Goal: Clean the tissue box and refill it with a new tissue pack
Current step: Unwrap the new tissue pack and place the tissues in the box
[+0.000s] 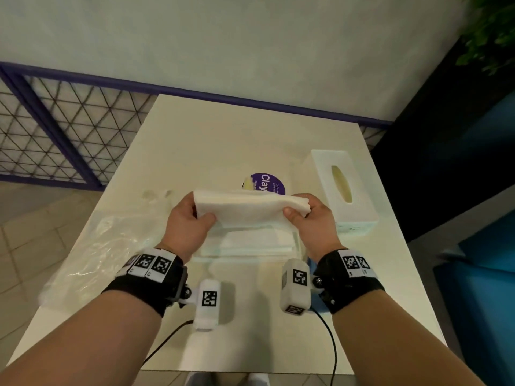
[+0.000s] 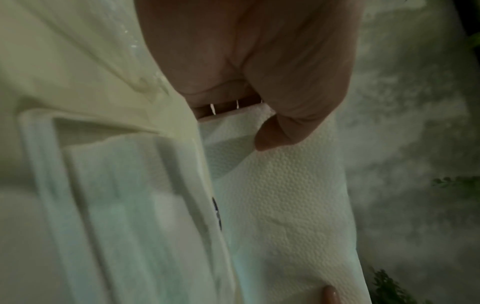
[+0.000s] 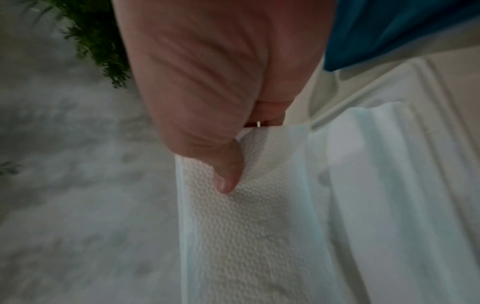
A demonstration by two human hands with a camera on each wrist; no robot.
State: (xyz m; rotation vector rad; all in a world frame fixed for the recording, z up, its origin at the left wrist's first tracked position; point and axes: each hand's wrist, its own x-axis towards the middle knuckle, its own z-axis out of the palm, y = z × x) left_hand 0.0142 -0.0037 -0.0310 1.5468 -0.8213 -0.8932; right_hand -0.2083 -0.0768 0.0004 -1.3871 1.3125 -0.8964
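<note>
Both hands, left hand (image 1: 192,218) and right hand (image 1: 309,218), have their grip pinched on the ends of the tissue stack (image 1: 250,208), held above the tabletop (image 1: 211,135). It looks light, soft and floppy; end holds suit it.

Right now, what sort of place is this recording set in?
Probably a café or shop seating corner: a small white table with a purple branded sticker, a purple mesh railing behind it, and potted greenery.
</note>
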